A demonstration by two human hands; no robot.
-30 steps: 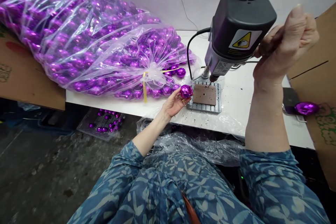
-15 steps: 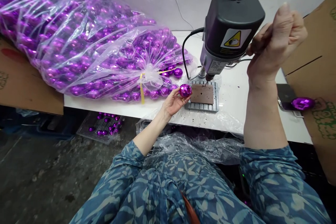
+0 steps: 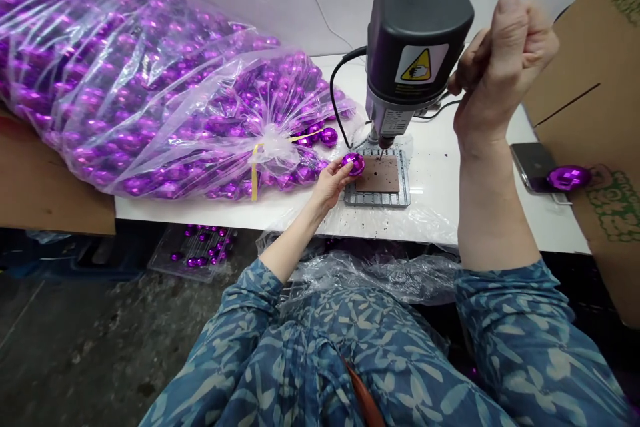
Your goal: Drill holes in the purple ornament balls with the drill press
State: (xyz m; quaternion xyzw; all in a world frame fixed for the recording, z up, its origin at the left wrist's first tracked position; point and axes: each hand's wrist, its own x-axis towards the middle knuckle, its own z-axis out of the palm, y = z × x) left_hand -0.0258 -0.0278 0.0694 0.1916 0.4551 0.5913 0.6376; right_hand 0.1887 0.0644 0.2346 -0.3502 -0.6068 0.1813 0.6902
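Note:
My left hand [image 3: 334,181] pinches a shiny purple faceted ball [image 3: 353,164] between thumb and fingers. It is held over the left edge of a brown block [image 3: 384,177] on the metal base [image 3: 380,200] of a small drill press [image 3: 420,33]. The thin drill bit [image 3: 382,155] points down just right of the ball, apart from it. At the right side of the drill head, my right hand [image 3: 505,67] is closed around the feed lever [image 3: 443,99], most of which the fingers hide.
A big clear bag [image 3: 150,93] full of purple balls lies on the white table [image 3: 435,193], tied with yellow ribbon. Loose balls [image 3: 329,137] sit by its neck. A phone [image 3: 533,163], another purple ball [image 3: 569,177] and a cardboard box [image 3: 595,113] are at right. Dark shavings dot the tabletop.
My left hand has brought the ball closer to the drill bit, over the block's edge. The whole view has shifted slightly to the right. My right hand keeps its grip on the lever.

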